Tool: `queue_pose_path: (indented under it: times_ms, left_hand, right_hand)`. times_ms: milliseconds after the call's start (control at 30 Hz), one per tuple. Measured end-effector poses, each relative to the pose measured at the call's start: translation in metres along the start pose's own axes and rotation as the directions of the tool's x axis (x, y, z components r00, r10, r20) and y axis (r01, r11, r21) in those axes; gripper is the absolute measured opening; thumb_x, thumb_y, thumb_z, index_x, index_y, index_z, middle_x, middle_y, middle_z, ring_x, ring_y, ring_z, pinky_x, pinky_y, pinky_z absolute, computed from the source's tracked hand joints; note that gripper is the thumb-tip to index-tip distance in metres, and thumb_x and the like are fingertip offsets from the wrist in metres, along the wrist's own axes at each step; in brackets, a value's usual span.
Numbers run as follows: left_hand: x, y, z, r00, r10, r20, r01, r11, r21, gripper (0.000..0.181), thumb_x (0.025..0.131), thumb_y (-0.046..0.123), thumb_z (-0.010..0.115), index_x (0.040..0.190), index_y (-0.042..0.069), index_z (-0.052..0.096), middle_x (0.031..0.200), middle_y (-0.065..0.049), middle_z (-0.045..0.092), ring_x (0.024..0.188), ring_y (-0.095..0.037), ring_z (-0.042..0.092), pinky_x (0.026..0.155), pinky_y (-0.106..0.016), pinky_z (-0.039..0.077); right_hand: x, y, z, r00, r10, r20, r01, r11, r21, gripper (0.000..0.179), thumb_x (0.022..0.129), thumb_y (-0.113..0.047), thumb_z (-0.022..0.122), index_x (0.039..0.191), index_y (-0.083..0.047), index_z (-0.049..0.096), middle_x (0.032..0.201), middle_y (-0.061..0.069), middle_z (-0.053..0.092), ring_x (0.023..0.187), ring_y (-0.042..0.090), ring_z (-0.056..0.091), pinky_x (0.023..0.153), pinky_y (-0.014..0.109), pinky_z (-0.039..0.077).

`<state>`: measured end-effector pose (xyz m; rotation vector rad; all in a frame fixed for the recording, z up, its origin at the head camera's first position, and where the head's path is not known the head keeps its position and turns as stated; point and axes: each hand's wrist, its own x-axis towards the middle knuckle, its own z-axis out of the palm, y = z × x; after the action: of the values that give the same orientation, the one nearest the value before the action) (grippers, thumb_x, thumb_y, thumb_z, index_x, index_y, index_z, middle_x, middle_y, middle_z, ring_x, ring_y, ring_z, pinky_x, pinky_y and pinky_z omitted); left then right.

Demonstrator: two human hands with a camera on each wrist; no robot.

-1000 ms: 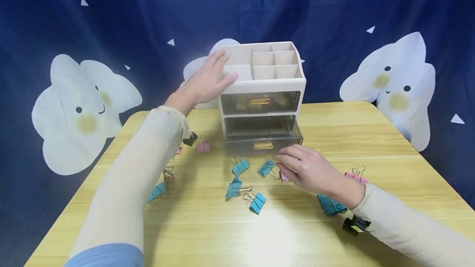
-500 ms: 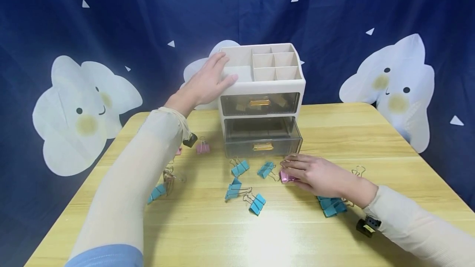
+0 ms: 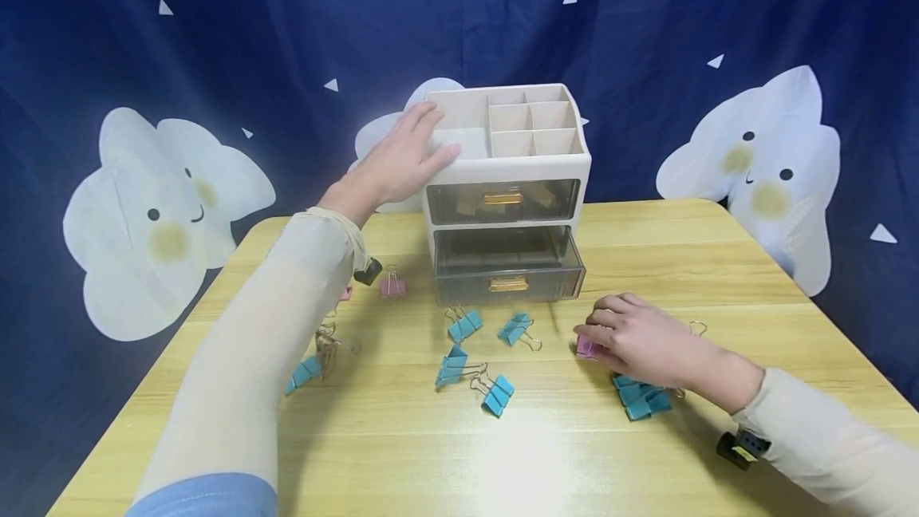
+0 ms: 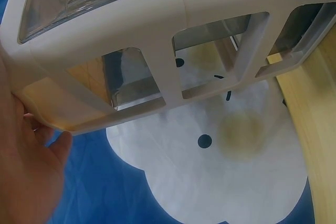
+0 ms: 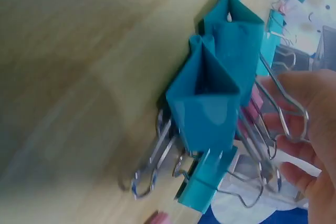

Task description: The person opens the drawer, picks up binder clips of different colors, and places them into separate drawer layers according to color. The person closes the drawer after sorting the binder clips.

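My left hand (image 3: 402,154) holds the upper left rim of a white desk organizer (image 3: 517,168), fingers over the edge and thumb at the front corner. Low over the table at the right, my right hand (image 3: 646,341) pinches a pink binder clip (image 3: 585,347), partly hidden by the fingers. Just in front of that hand lie teal binder clips (image 3: 639,399), seen close up in the right wrist view as several teal clips (image 5: 205,108) with silver handles. The organizer's lower smoky drawer (image 3: 467,289) is pulled out; its upper drawer (image 3: 467,202) is closed with some small pieces inside.
Between the arms lie several teal clips, among them one (image 3: 498,395) nearest the front. Left of the organizer stands a pink clip (image 3: 392,286), with a teal clip (image 3: 305,373) beside the left forearm. A blue curtain (image 3: 617,6) with cloud shapes hangs behind the table (image 3: 402,453).
My right hand has moved right, away from the drawer front, and the pink binder clip has slid along with it. My left hand has stayed on the organizer.
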<state>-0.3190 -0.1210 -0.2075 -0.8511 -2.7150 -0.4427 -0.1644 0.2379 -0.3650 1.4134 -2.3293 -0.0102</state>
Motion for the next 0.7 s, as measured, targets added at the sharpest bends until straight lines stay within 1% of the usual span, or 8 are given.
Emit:
queue_pose_path:
  times_ms: [100,167,233,333,400,500,600,700]
  left_hand:
    - [0.000,0.000,0.000,1.000,0.002,-0.002,-0.002,1.000,0.002,0.078,0.099,0.058,0.033,0.155,0.005,0.022,0.162,-0.010,0.010,0.148,-0.020,0.008,0.119,-0.039,0.012]
    - [0.000,0.000,0.000,1.000,0.002,-0.003,-0.002,1.000,0.004,0.078,0.099,0.058,0.033,0.155,0.005,0.022,0.162,-0.010,0.010,0.148,-0.021,0.008,0.119,-0.039,0.012]
    - [0.000,0.000,0.000,1.000,0.002,-0.003,-0.002,1.000,0.005,0.078,0.099,0.058,0.033,0.154,0.005,0.023,0.162,-0.009,0.010,0.148,-0.020,0.008,0.119,-0.039,0.012]
    - [-0.001,0.001,0.001,1.000,-0.002,0.004,0.002,1.000,0.004,0.078,0.099,0.059,0.032,0.154,0.005,0.023,0.162,-0.009,0.010,0.148,-0.020,0.007,0.119,-0.039,0.012]
    - [0.000,0.001,0.001,1.000,-0.001,0.010,0.001,1.000,0.004,0.078,0.099,0.059,0.032,0.154,0.005,0.023,0.163,-0.009,0.010,0.148,-0.020,0.007,0.119,-0.039,0.011]
    - [0.001,0.002,-0.001,1.000,0.006,0.008,-0.006,1.000,0.005,0.078,0.099,0.058,0.032,0.154,0.004,0.023,0.162,-0.009,0.010,0.148,-0.019,0.006,0.119,-0.038,0.010]
    - [0.004,0.004,-0.001,1.000,0.012,0.003,-0.012,1.000,0.003,0.078,0.099,0.058,0.032,0.154,0.004,0.023,0.162,-0.009,0.010,0.148,-0.019,0.006,0.119,-0.037,0.010]
    - [0.005,0.004,-0.001,1.000,0.012,0.000,-0.012,1.000,0.004,0.078,0.099,0.059,0.032,0.154,0.005,0.023,0.162,-0.009,0.011,0.148,-0.018,0.007,0.119,-0.037,0.011]
  right_hand:
    - [-0.003,0.005,-0.003,1.000,-0.007,0.016,0.007,1.000,0.019,0.041,0.073,-0.028,0.085,0.107,-0.009,0.073,0.096,0.000,0.065,0.095,0.023,0.059,0.083,0.044,0.051]
    - [-0.005,0.009,-0.006,0.999,-0.017,0.040,0.015,0.999,0.038,0.045,0.071,-0.030,0.087,0.109,-0.010,0.072,0.100,0.001,0.066,0.099,0.025,0.059,0.086,0.046,0.051]
    - [-0.006,0.011,-0.008,0.997,-0.032,0.072,0.028,0.998,0.056,0.047,0.071,-0.030,0.087,0.110,-0.010,0.071,0.104,0.002,0.066,0.101,0.026,0.060,0.088,0.047,0.051]
    - [-0.007,0.014,-0.011,0.991,-0.041,0.128,0.031,0.996,0.079,0.045,0.074,-0.028,0.085,0.112,-0.009,0.070,0.105,0.002,0.067,0.100,0.024,0.061,0.088,0.044,0.052]
    - [-0.008,0.015,-0.013,0.985,-0.036,0.170,0.020,0.996,0.092,0.044,0.076,-0.026,0.083,0.114,-0.009,0.070,0.105,0.002,0.067,0.098,0.022,0.061,0.087,0.041,0.053]
    - [-0.010,0.017,-0.016,0.975,-0.014,0.222,-0.009,0.995,0.101,0.046,0.077,-0.025,0.082,0.118,-0.008,0.068,0.108,0.003,0.067,0.098,0.022,0.061,0.085,0.040,0.053]
    - [-0.012,0.018,-0.015,0.969,-0.001,0.247,-0.034,0.990,0.137,0.050,0.076,-0.022,0.082,0.122,-0.009,0.067,0.114,0.002,0.067,0.101,0.022,0.061,0.086,0.040,0.053]
    - [-0.012,0.019,-0.010,0.968,0.001,0.250,-0.050,0.981,0.190,0.052,0.076,-0.017,0.082,0.125,-0.011,0.065,0.119,0.001,0.066,0.104,0.021,0.060,0.086,0.041,0.053]
